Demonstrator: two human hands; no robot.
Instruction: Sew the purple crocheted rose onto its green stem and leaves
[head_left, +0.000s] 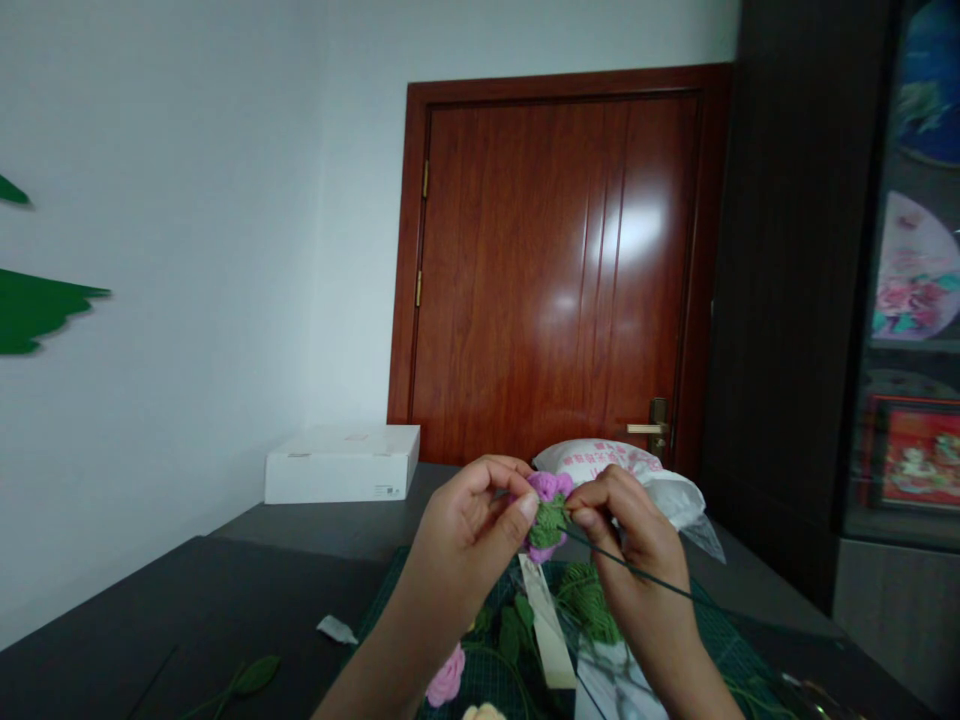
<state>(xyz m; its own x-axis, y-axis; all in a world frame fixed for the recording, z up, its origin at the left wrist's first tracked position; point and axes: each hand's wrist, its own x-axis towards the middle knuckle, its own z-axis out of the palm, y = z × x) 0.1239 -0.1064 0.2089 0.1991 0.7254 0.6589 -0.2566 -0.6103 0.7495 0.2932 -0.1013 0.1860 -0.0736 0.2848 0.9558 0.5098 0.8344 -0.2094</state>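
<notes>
In front of me, my left hand (480,520) pinches a crocheted flower (550,487) between thumb and fingers. Its petals are purple-pink, and the green crocheted base (550,522) faces me. My right hand (626,535) is closed in a pinch at the right edge of that base. Whatever lies between its fingertips is too small to make out. From the base a thin dark green stem (637,572) runs down to the right, passing across my right hand.
Below my hands, a green cutting mat (739,640) bears green yarn (589,600), a pale strip (546,625), leaves (511,630) and a pink crocheted flower (448,677). A white box (341,465) and a white plastic bag (600,458) stand farther back. A loose leaf (256,676) lies left on the dark table.
</notes>
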